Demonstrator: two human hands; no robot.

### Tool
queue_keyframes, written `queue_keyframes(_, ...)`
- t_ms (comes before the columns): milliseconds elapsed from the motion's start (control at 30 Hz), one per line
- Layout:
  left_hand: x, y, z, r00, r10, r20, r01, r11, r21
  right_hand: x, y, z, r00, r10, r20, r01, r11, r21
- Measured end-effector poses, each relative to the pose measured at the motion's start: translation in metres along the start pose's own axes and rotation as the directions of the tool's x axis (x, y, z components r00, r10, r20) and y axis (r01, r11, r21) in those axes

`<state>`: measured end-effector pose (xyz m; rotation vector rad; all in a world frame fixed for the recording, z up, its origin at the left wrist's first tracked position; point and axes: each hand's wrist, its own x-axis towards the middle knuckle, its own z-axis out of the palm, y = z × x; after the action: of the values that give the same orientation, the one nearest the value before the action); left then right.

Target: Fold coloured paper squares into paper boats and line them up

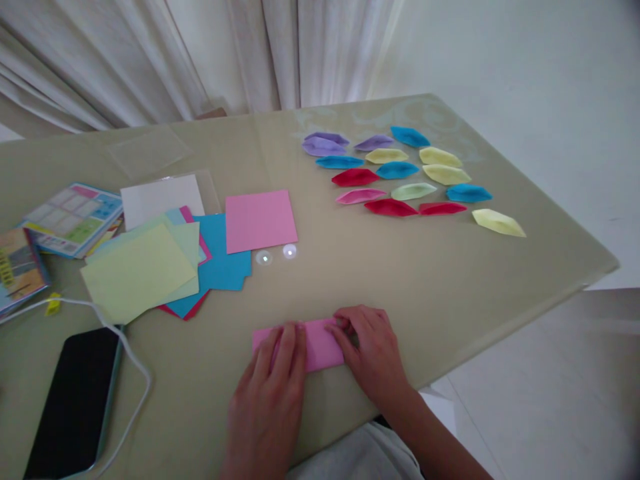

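A folded pink origami paper (323,343) lies near the table's front edge, a long strip in shape. Across its left part rests my left hand (273,373), fingers stretched out and pressing down on the sheet. My right hand (370,347) pinches the right end between thumb and forefinger, the other fingers curled. A flat pink square sheet (261,221) sits farther back, with two small clear round discs (265,257) just below it. Several small folded paper boats (393,207) in purple, blue, yellow, red, pink and green are laid out at the back right.
Fanned sheets of yellow (143,270) and blue paper (225,250) spread at left. Near them are a white sheet (163,200), booklets (75,220), a dark phone (75,400) and a white cable (137,363). The table's right edge (525,323) slants toward the front.
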<state>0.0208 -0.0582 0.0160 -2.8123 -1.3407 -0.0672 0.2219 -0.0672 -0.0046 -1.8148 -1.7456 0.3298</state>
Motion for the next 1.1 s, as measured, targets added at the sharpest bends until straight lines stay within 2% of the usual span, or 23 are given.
queue_keyframes(167,-0.004,0.004,0.002,1.000,0.008,0.004,-0.008,1.000,-0.006,-0.009,0.002,-0.008,0.998,0.000,-0.057,0.001,1.000,0.018)
queue_keyframes(300,-0.004,0.007,0.001,1.000,-0.016,0.024,0.016,1.000,-0.006,-0.021,-0.003,-0.024,0.987,-0.122,-0.106,0.126,0.991,0.032)
queue_keyframes(433,-0.002,0.010,0.004,0.999,-0.022,-0.028,0.022,1.000,-0.003,-0.034,-0.011,-0.029,0.970,-0.243,-0.009,0.243,0.970,-0.004)
queue_keyframes(500,-0.002,0.011,0.004,0.999,-0.034,-0.013,0.034,0.999,-0.004,-0.039,-0.012,-0.025,0.962,-0.272,0.035,0.274,0.961,-0.048)
queue_keyframes(633,0.001,0.012,0.003,0.999,-0.046,0.016,0.046,0.999,-0.019,-0.046,-0.009,-0.015,0.962,-0.268,0.045,0.271,0.957,-0.104)
queue_keyframes(900,0.000,0.006,0.007,0.994,-0.080,-0.075,0.069,0.988,-0.136,-0.048,-0.017,-0.017,0.969,-0.243,0.037,0.246,0.953,-0.175)
queue_keyframes(967,-0.001,0.006,0.009,0.993,-0.080,-0.089,0.065,0.985,-0.157,-0.052,-0.023,-0.017,0.956,-0.287,0.067,0.295,0.936,-0.193)
queue_keyframes(1100,0.000,0.004,0.014,0.989,-0.108,-0.101,0.085,0.975,-0.208,-0.063,-0.026,-0.016,0.896,-0.413,0.162,0.441,0.868,-0.228)
